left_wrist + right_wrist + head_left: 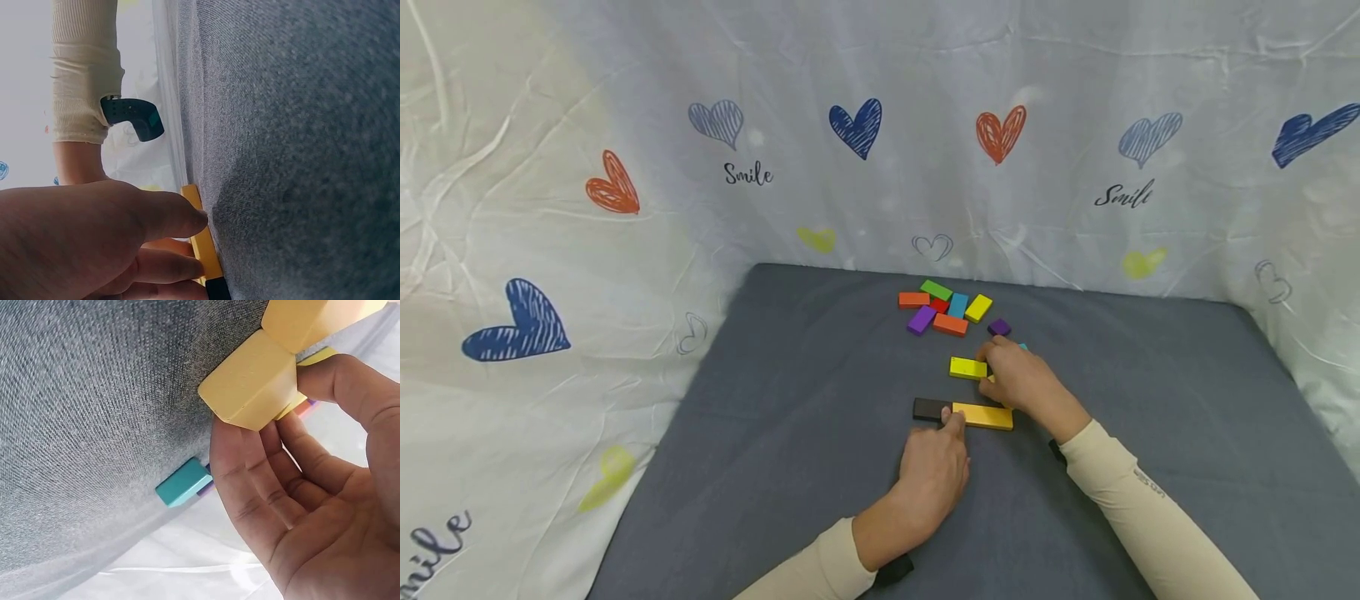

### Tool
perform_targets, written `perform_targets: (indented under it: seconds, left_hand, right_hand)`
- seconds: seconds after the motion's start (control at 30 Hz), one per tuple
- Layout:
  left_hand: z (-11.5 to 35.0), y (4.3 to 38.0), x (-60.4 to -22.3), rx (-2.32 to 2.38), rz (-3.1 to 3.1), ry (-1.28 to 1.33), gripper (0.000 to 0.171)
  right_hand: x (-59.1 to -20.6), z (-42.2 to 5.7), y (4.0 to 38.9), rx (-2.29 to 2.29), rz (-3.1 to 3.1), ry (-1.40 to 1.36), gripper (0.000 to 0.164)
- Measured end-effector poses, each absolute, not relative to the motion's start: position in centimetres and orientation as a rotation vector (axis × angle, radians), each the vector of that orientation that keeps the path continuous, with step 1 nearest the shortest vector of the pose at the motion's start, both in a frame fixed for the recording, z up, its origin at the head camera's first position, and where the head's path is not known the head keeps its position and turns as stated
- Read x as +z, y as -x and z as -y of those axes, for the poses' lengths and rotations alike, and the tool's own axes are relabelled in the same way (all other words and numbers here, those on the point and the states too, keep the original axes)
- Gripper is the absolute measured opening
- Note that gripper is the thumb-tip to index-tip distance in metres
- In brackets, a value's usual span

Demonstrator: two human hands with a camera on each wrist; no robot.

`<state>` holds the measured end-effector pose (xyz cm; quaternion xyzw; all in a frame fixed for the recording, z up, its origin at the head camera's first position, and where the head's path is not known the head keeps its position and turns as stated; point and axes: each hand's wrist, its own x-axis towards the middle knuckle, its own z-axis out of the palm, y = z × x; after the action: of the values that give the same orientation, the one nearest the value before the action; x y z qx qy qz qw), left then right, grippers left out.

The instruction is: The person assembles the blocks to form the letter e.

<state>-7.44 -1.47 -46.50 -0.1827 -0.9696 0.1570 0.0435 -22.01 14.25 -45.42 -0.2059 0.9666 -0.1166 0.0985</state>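
Observation:
In the head view, a black block (929,409) and a deep-yellow block (988,417) lie end to end on the grey cloth. My left hand (934,467) holds the deep-yellow block near their join. In the left wrist view its thumb (181,215) touches the yellow side, with other fingertips against the block beyond. My right hand (1026,382) pinches a pale-yellow block (253,378) between thumb and fingers, seen in the right wrist view. That block appears to touch another yellow block (312,325). A bright-yellow block (967,367) lies just left of the right hand.
Several coloured blocks lie in a cluster farther back, among them a green block (936,290) and a blue block (957,305). A dark-purple block (999,327) and a teal block (184,482) are beyond the right hand. A white printed curtain (925,192) borders the table.

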Motion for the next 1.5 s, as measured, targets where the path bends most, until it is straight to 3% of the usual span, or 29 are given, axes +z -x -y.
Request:
perform_targets:
  seconds: [0.5, 1.07, 1.5]
  left_hand:
    - [1.2, 7.4, -46.4, 0.504, 2.971, 0.549, 0.067]
    - [1.2, 7.3, -46.5, 0.516, 2.949, 0.539, 0.068]
    - [1.3, 7.2, -46.5, 0.542, 2.944, 0.570, 0.050]
  right_hand:
    - [-45.7, -15.1, 22.2, -0.470, -2.815, 0.636, 0.055]
    - [-45.7, -15.9, 22.8, -0.560, -2.842, 0.693, 0.033]
    - [-45.6, -16.3, 22.9, -0.568, -2.867, 0.700, 0.027]
